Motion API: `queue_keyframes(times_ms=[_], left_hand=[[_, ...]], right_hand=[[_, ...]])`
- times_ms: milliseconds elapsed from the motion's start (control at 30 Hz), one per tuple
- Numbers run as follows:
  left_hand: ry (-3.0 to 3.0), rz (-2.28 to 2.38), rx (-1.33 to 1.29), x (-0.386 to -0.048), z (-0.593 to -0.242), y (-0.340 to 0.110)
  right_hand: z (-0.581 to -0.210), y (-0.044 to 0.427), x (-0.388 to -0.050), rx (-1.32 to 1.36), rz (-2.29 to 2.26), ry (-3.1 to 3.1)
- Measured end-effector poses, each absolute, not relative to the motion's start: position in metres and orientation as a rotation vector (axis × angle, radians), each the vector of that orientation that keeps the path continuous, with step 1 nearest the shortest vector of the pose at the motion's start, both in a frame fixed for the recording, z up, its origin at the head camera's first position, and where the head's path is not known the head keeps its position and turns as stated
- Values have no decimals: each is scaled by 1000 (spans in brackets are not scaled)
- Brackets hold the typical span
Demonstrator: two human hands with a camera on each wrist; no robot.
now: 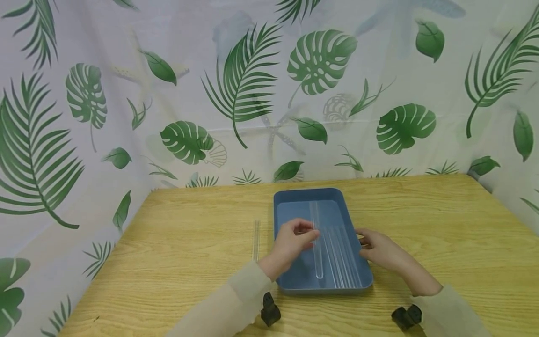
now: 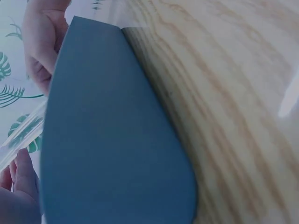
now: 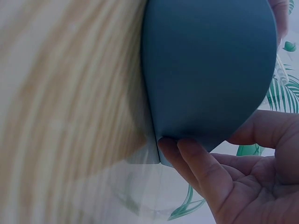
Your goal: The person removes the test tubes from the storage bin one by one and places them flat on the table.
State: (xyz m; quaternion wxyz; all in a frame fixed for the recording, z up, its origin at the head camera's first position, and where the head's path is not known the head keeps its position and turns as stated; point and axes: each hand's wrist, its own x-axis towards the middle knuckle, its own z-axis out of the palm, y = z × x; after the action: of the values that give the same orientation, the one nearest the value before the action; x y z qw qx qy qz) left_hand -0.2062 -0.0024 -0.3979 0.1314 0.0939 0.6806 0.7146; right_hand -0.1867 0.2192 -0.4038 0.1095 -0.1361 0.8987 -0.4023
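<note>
In the head view, my left hand [image 1: 294, 243] pinches a clear test tube [image 1: 318, 264] over the blue tray [image 1: 290, 283]. The tube points lengthwise along the tray, its rounded end toward me. Several more clear tubes [image 1: 345, 262] lie side by side in the tray's right half. My right hand [image 1: 385, 252] holds the tray's right side; in the right wrist view its fingers [image 3: 201, 163] press the outer wall and the thumb meets the rim. The left wrist view shows mostly tray wall [image 2: 112, 126], with the left hand [image 2: 21, 191] partly cut off.
To the left of the tray, another clear tube [image 1: 256, 238] lies on the wooden table [image 1: 189, 243], its near end hidden by the left arm. A leaf-patterned curtain [image 1: 252, 103] hangs behind the table. Black wrist devices [image 1: 270, 311] show at both sleeves.
</note>
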Motion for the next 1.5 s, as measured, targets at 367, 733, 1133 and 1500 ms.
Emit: queue_keyframes(times_ms=[367, 733, 1133, 1500], left_hand=[[1990, 2106, 178, -211, -387, -19], [2089, 2037, 92, -214, -383, -39], [2159, 1993, 19, -219, -386, -59], [2221, 1972, -12, -224, -394, -78]], right_hand=[[-405, 220, -187, -390, -1170, 2649], [-406, 219, -185, -365, -1208, 2627], [-405, 219, -186, -382, -1197, 2623], [-404, 219, -186, -391, -1178, 2642]])
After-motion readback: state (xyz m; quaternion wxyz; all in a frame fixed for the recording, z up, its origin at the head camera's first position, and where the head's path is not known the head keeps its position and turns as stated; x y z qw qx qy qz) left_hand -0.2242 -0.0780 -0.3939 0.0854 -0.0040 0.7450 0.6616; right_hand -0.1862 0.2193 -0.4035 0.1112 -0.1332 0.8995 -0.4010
